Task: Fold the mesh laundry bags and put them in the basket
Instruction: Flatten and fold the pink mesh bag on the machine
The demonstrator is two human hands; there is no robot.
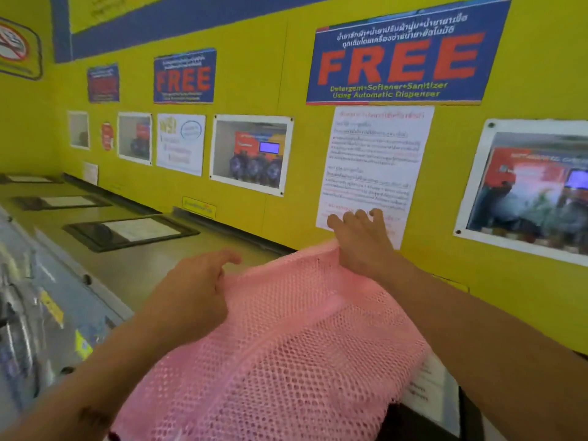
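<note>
A pink mesh laundry bag (286,345) is held up in front of me, spread across the lower middle of the view with a zip seam running down it. My left hand (191,294) pinches its upper left edge. My right hand (359,240) grips the upper far edge, close to the yellow wall. No basket is in view.
Grey machine tops (136,262) run along the left with black-framed lids (130,232). The yellow wall (286,74) behind carries blue FREE posters (404,55) and a white paper notice (375,167). Another notice (429,386) lies on a black lid under the bag at the lower right.
</note>
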